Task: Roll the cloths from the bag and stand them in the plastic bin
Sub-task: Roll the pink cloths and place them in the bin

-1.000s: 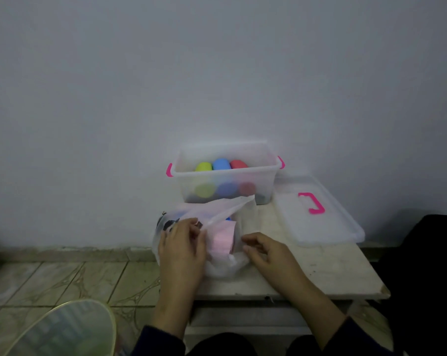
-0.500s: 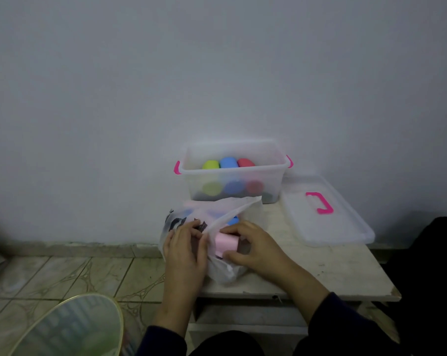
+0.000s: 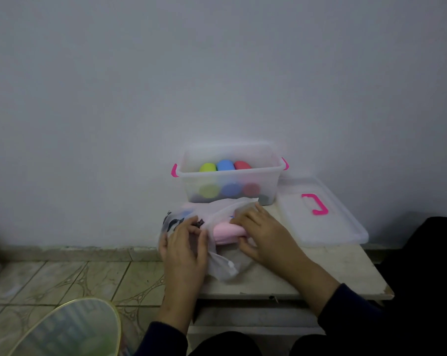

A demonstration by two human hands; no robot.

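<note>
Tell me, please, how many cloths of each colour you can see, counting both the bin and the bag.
Yellow-green rolled cloth, in the plastic bin: 1
Blue rolled cloth, in the bin: 1
Red rolled cloth, in the bin: 1
Pink cloth, at the mouth of the bag under the right hand: 1
Total: 4 plainly visible; the bag may hide more.

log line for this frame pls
stage: pulling cloth from bag | left hand: holds plastic bag open | right hand: grips pink cloth | bin: yellow, blue, red rolls in | lid: off, beside bin
</note>
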